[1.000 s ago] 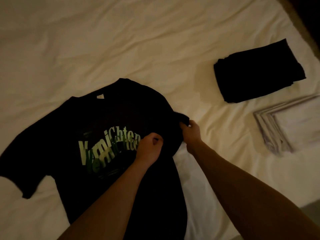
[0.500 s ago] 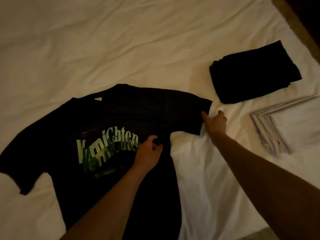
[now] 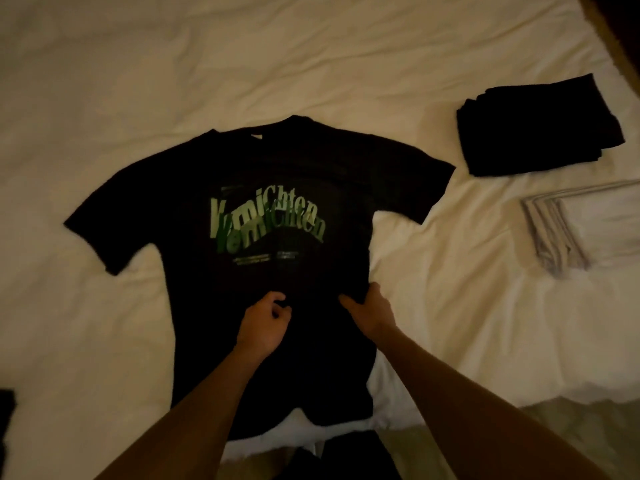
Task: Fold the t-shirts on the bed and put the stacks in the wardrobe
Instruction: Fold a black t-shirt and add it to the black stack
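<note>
Hands at work: our left hand pinches the black t-shirt, right hand grips its side, flattening it on the bed for folding.

One spread t-shirt, two folded stacks.

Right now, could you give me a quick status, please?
Left hand pinching black t-shirt, right hand gripping its side. Shirt flat, unfolded. Nothing in the way.
</note>
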Action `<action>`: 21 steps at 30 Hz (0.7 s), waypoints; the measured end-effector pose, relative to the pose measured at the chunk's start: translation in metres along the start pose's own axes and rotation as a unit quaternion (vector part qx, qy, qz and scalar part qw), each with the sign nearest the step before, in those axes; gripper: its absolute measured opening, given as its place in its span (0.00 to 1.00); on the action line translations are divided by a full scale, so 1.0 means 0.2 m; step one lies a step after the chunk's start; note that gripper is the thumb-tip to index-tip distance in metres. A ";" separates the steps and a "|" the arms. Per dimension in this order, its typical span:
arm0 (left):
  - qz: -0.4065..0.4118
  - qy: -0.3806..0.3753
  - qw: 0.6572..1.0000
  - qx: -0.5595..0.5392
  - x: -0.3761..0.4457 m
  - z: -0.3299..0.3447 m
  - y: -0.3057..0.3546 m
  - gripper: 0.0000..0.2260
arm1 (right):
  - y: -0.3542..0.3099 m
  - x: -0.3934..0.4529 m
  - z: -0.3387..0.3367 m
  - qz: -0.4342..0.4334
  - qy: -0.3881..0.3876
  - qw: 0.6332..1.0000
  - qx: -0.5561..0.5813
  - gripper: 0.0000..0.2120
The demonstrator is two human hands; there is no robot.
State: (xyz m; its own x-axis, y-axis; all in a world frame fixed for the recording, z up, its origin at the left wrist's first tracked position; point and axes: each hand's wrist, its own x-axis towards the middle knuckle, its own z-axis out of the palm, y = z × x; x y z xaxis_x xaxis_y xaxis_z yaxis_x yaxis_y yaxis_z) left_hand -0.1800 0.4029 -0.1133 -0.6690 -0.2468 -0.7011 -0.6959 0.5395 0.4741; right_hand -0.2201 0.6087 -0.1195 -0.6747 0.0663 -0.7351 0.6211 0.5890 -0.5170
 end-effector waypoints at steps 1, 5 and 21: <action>0.007 0.025 1.000 0.014 -0.04 0.00 -0.09 0.14 | 0.04 -0.04 0.04 -0.002 0.002 1.000 -0.014 0.29; 0.034 0.130 0.987 0.088 -0.24 0.00 -0.47 0.23 | 0.22 -0.26 0.16 0.005 0.015 1.000 -0.019 0.28; -0.054 0.219 0.943 -0.244 -0.68 -0.12 -1.16 0.13 | 0.67 -0.73 0.17 0.041 0.089 0.938 0.331 0.10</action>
State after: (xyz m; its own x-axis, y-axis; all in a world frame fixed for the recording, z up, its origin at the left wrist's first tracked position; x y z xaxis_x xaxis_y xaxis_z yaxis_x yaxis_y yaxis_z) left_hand 0.0654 0.2919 -0.1144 -0.5573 -0.6456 -0.5221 -0.7319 0.0850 0.6761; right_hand -0.0246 0.6513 -0.0959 -0.6332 0.2583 -0.7296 0.7455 -0.0500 -0.6646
